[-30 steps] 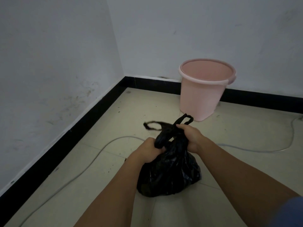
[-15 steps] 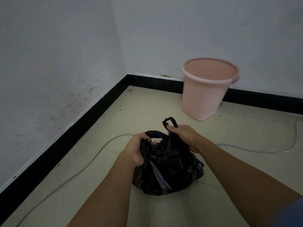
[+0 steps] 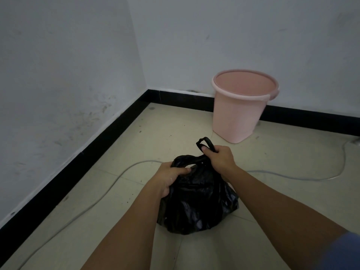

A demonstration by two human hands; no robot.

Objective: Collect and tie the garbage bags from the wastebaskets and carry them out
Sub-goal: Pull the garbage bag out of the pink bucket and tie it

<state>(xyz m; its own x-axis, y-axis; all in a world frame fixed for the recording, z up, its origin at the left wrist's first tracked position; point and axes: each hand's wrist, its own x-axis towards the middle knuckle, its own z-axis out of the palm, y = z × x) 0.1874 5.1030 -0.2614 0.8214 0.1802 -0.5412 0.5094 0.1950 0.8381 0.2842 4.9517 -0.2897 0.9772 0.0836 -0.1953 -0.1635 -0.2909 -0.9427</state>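
My left hand (image 3: 171,177) grips the crinkled black plastic garbage bag (image 3: 196,203) at its mouth; my right hand (image 3: 218,157) clenches one handle loop (image 3: 204,142). I reckon a hard tug could tear the thin plastic between them.

The bag (image 3: 196,207) hides its contents and part of the cable (image 3: 140,163), which also runs off the bottom edge. The right hand (image 3: 218,158) covers the handle's base. The corner cuts off the sleeve (image 3: 348,250).
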